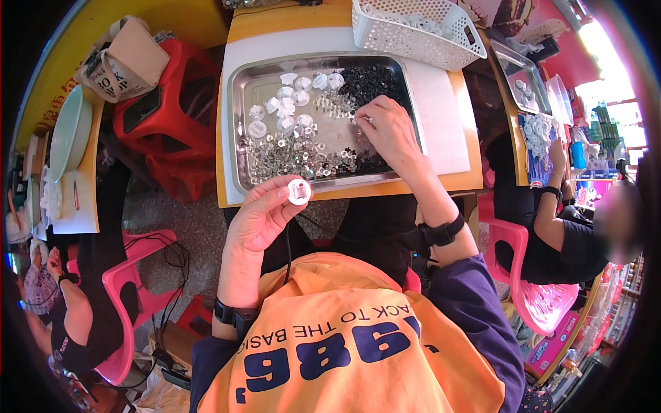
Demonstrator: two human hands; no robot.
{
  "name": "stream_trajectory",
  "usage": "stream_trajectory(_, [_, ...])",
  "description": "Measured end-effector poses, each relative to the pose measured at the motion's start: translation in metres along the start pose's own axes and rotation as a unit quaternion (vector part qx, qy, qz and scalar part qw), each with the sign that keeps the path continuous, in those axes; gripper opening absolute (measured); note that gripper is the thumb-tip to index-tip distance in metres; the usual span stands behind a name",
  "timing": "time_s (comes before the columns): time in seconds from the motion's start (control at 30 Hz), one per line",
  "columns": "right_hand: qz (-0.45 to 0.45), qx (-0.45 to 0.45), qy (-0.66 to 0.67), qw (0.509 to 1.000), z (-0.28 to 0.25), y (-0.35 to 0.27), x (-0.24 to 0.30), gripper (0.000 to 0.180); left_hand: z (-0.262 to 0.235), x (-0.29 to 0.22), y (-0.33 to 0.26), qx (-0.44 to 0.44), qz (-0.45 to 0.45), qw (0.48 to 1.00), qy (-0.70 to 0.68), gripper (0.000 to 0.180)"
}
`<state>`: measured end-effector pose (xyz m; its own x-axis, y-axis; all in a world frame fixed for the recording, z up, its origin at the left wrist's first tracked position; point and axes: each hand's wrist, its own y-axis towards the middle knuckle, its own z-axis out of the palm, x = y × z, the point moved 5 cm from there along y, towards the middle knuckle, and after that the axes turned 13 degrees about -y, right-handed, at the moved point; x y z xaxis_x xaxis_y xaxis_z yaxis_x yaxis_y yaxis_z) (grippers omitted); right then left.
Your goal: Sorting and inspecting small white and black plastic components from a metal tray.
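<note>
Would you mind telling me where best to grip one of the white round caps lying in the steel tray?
Probably by its rim, coming from above: each white round cap lies flat in the steel tray, and the left hand pinches one that way.

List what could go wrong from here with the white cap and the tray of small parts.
1. The left hand pinches the white round cap off the table's front edge, over the lap; a slip would likely drop it to the floor.
2. The right hand picks among loose small parts inside the steel tray; a sweep could mix the black pile with the silvery pieces.
</note>
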<state>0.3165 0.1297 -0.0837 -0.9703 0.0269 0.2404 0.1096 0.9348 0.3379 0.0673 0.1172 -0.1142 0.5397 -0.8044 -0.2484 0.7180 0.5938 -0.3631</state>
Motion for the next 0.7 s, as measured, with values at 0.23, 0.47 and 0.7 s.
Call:
stream_trajectory(0.23, [-0.083,0.04,-0.033,0.995,0.021,0.001,0.02,0.013,-0.004,-0.001,-0.004,0.01,-0.007,1.0,-0.014,0.027])
stream_trajectory(0.47, [-0.065,0.029,0.022,0.997,0.018,-0.004,0.022,0.014,-0.01,-0.001,-0.003,0.006,-0.007,1.0,-0.015,0.027])
stream_trajectory(0.7, [-0.087,0.025,0.011,0.996,0.032,0.01,0.03,0.012,-0.007,-0.001,-0.004,0.007,-0.008,1.0,-0.017,0.026])
